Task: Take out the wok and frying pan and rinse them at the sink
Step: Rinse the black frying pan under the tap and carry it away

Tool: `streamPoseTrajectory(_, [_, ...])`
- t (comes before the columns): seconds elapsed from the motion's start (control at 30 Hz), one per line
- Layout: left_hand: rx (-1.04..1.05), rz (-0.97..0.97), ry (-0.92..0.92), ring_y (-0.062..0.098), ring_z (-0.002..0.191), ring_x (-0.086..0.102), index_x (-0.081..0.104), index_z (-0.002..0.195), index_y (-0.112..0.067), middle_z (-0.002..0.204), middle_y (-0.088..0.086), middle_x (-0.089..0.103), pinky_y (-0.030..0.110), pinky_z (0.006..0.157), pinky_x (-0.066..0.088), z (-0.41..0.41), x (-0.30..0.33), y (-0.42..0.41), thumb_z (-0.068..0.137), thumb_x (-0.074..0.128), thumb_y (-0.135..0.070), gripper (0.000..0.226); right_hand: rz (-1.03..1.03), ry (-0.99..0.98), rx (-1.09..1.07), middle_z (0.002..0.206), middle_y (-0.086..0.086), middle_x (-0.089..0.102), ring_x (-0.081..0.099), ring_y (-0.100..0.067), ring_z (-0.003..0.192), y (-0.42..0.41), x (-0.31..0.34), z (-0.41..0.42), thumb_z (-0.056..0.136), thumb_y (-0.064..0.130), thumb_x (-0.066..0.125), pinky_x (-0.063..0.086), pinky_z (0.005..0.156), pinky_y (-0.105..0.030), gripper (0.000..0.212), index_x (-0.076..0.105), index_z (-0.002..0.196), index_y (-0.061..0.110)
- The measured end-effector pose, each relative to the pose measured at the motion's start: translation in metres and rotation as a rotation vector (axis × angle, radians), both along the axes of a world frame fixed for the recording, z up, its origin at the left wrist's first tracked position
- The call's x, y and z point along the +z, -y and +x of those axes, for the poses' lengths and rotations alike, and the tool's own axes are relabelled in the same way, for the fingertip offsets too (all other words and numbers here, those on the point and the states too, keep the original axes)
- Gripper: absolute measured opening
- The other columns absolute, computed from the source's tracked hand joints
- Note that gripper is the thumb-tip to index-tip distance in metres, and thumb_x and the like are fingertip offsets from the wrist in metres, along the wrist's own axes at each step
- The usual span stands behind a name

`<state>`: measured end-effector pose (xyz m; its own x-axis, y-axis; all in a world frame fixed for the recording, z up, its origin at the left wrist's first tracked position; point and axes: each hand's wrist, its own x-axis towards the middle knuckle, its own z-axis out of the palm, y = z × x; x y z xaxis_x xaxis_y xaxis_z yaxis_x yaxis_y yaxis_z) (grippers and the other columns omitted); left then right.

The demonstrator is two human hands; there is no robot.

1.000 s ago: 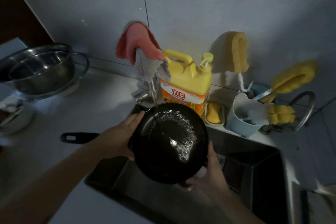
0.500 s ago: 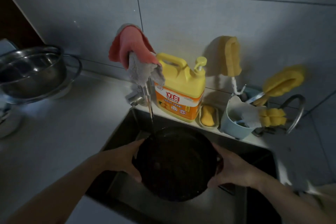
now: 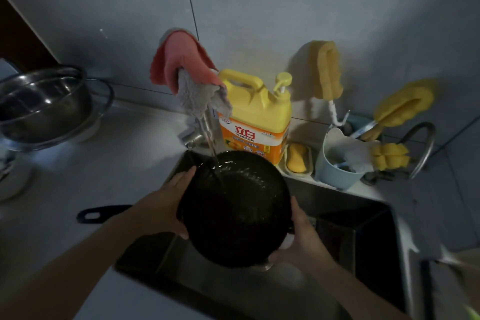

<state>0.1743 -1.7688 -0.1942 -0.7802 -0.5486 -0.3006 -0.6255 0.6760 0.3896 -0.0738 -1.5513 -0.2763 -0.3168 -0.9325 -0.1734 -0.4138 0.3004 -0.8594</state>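
Note:
A round black pan (image 3: pixel 235 212) hangs over the dark sink (image 3: pixel 368 241), tilted with its inside facing me. A thin stream of water from the tap (image 3: pixel 205 125) runs into its upper part. My left hand (image 3: pixel 163 205) grips the pan's left rim. My right hand (image 3: pixel 298 236) holds the lower right rim from beneath. A black handle (image 3: pixel 102 213) sticks out to the left behind my left forearm; what it joins is hidden.
Pink and grey cloths (image 3: pixel 187 78) drape over the tap. A yellow detergent jug (image 3: pixel 255 117), a soap dish (image 3: pixel 297 161), a blue cup (image 3: pixel 337 161) and yellow sponges (image 3: pixel 330 70) line the back. Steel bowls (image 3: pixel 44 106) sit on the counter at left.
The pan has come up out of the sink toward the tap and tilted toward me. My right hand has slid from its right side to its lower right rim.

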Motion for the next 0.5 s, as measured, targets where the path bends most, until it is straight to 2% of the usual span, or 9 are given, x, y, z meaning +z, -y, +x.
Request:
streamPoseTrajectory(0.07, [0.04,-0.055,-0.095,0.007,0.137,0.02,-0.017,0.148,-0.029,0.156,-0.011,0.001,0.03,0.109,0.032,-0.005,-0.007,-0.015,0.05,0.09,-0.043,0.146,0.021,-0.108,0.016,0.154,0.014,0.014,0.011,0.002,0.14,-0.006,0.001,-0.013,0.051,0.039,0.095,0.018,0.115,-0.023,0.149,-0.013,0.154,0.028])
streamPoseTrajectory(0.17, [0.075,-0.078,-0.223,0.002,0.124,0.029,-0.018,0.146,-0.033,0.149,-0.02,0.001,0.027,0.098,0.042,-0.013,-0.019,-0.035,0.053,0.089,-0.042,0.142,-0.037,-0.22,0.037,0.159,0.007,0.009,0.008,0.008,0.14,-0.019,0.003,-0.031,0.054,0.039,0.094,0.019,0.113,-0.019,0.151,-0.022,0.151,0.033])
streamPoseTrajectory(0.27, [0.068,-0.161,-0.347,0.011,0.127,0.037,-0.017,0.147,-0.034,0.154,-0.009,0.005,0.026,0.091,0.047,-0.018,-0.033,-0.055,0.061,0.085,-0.045,0.134,-0.148,-0.313,0.022,0.155,0.028,0.001,0.002,0.02,0.139,-0.032,0.012,-0.042,0.058,0.035,0.093,0.014,0.108,0.0,0.146,-0.018,0.152,0.031])
streamPoseTrajectory(0.33, [0.08,-0.258,-0.398,0.024,0.128,0.043,-0.012,0.15,-0.027,0.155,0.004,0.012,0.032,0.088,0.052,-0.017,-0.04,-0.065,0.064,0.085,-0.04,0.131,-0.235,-0.373,0.008,0.155,0.032,-0.001,0.004,0.016,0.142,-0.04,0.019,-0.047,0.059,0.03,0.092,0.013,0.108,0.001,0.142,-0.013,0.154,0.026])
streamPoseTrajectory(0.43, [0.098,-0.381,-0.489,0.037,0.123,0.047,-0.005,0.152,-0.014,0.148,0.022,0.024,0.039,0.082,0.055,-0.021,-0.04,-0.072,0.061,0.088,-0.036,0.132,-0.341,-0.529,-0.026,0.156,0.004,0.017,0.006,0.005,0.147,-0.045,0.032,-0.054,0.059,0.021,0.093,0.013,0.114,-0.006,0.141,-0.01,0.155,0.024])
streamPoseTrajectory(0.5, [0.097,-0.462,-0.526,0.038,0.126,0.043,-0.005,0.151,-0.01,0.144,0.029,0.029,0.044,0.088,0.053,-0.022,-0.038,-0.072,0.065,0.085,-0.04,0.128,-0.442,-0.625,-0.026,0.153,-0.013,0.024,0.012,-0.008,0.149,-0.045,0.043,-0.059,0.061,0.02,0.091,0.017,0.119,-0.018,0.136,-0.006,0.155,0.016])
